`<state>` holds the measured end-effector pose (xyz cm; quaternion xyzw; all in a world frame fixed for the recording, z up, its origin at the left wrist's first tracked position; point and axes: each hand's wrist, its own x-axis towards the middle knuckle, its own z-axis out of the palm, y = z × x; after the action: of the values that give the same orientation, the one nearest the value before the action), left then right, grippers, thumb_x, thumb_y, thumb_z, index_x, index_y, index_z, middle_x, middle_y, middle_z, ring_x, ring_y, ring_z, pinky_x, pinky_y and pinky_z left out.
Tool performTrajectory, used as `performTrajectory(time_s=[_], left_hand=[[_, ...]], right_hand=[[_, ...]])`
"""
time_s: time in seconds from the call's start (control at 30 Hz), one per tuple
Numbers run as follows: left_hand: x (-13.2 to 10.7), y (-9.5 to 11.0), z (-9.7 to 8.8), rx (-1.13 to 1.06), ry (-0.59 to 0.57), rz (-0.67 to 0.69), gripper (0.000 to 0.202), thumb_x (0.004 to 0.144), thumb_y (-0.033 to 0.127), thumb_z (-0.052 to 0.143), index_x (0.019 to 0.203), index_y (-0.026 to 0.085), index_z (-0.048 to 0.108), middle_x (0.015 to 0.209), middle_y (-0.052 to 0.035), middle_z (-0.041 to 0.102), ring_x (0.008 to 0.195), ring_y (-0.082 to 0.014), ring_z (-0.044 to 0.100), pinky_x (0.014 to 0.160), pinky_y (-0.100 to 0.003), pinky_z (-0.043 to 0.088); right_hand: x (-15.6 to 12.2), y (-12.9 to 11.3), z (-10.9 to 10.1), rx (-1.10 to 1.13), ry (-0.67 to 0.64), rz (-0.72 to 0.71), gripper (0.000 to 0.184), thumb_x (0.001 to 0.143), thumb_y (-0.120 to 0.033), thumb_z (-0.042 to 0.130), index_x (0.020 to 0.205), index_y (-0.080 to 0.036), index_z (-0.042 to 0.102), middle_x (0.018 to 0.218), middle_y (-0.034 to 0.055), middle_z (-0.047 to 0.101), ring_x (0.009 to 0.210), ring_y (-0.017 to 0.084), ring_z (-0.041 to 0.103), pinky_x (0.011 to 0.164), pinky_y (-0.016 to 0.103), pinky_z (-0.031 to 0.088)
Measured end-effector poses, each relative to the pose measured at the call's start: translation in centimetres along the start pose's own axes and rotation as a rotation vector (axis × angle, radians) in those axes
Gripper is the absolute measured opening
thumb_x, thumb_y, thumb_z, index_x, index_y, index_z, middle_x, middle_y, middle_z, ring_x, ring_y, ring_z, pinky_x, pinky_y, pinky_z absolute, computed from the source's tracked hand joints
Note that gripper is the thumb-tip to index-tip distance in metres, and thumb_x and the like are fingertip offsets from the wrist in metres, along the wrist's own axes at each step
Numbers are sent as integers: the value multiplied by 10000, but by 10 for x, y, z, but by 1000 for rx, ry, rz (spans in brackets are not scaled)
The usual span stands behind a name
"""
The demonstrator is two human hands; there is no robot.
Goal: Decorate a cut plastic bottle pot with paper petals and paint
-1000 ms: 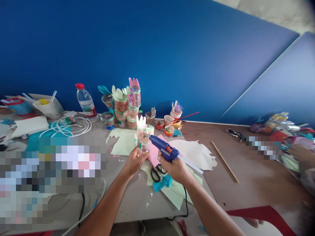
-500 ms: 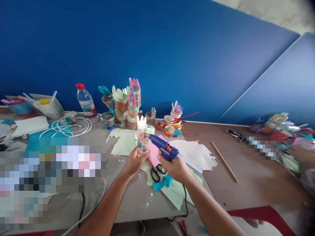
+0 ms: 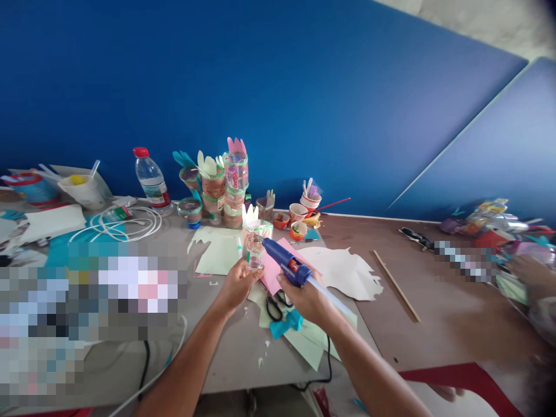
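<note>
My left hand (image 3: 236,285) grips a cut clear plastic bottle piece (image 3: 254,246) with a pale paper crown on top, held upright above the table. My right hand (image 3: 309,296) is wrapped around a blue hot glue gun (image 3: 286,262). Its nozzle touches the bottle piece's right side, and a clear glue stick sticks out behind. Pink paper (image 3: 273,271), black scissors (image 3: 275,305) and teal scraps (image 3: 286,323) lie beneath my hands.
Decorated bottle pieces (image 3: 226,185), a water bottle (image 3: 151,180), small paper cups (image 3: 299,215), white cable (image 3: 117,225) and cream paper (image 3: 343,269) crowd the table. A wooden stick (image 3: 396,285) lies to the right. Another person's hand (image 3: 532,272) is at the far right edge.
The glue gun has tilted and rolled slightly in my right hand, with its nozzle staying at the bottle piece. My left hand has barely moved.
</note>
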<state>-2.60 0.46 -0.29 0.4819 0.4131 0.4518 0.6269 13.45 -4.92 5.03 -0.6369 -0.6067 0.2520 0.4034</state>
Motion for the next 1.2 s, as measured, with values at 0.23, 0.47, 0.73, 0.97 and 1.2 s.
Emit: performTrajectory(time_s=[0.23, 0.47, 0.73, 0.97, 1.2], left_hand=[[1, -3, -2, -15, -17, 15, 311, 706, 372, 698, 936, 179, 619, 943, -65, 709, 906, -212, 641, 845, -338, 469], [1, -6, -3, -11, 0, 2, 349, 687, 379, 724, 947, 167, 626, 976, -81, 713, 982, -234, 638, 901, -357, 452], [1, -5, -3, -14, -15, 14, 343, 669, 379, 739, 927, 175, 641, 965, -76, 715, 961, -230, 638, 896, -355, 454], [4, -9, -5, -28, -23, 6, 363, 665, 367, 741, 953, 170, 640, 961, -77, 712, 940, -223, 639, 885, -356, 456], [1, -4, -2, -7, -7, -5, 329, 676, 380, 730, 904, 163, 635, 875, -55, 700, 876, -205, 642, 875, -354, 456]], right_hand=[[-3, 0, -3, 17, 23, 28, 171, 743, -365, 579, 719, -209, 514, 610, -12, 515, 539, 137, 462, 541, 259, 409], [-4, -10, -17, 256, -161, 140, 185, 761, -361, 560, 764, -181, 517, 515, -61, 424, 454, 97, 411, 470, 229, 376], [-3, 6, -14, 276, -133, 156, 195, 781, -371, 560, 783, -178, 530, 501, -63, 443, 442, 94, 423, 467, 227, 389], [1, 5, -8, 245, -104, 216, 229, 759, -408, 556, 766, -182, 524, 477, -68, 424, 433, 99, 416, 449, 229, 363], [-1, 0, -3, 149, -63, 273, 248, 710, -414, 577, 761, -174, 535, 482, -60, 446, 442, 104, 434, 449, 233, 361]])
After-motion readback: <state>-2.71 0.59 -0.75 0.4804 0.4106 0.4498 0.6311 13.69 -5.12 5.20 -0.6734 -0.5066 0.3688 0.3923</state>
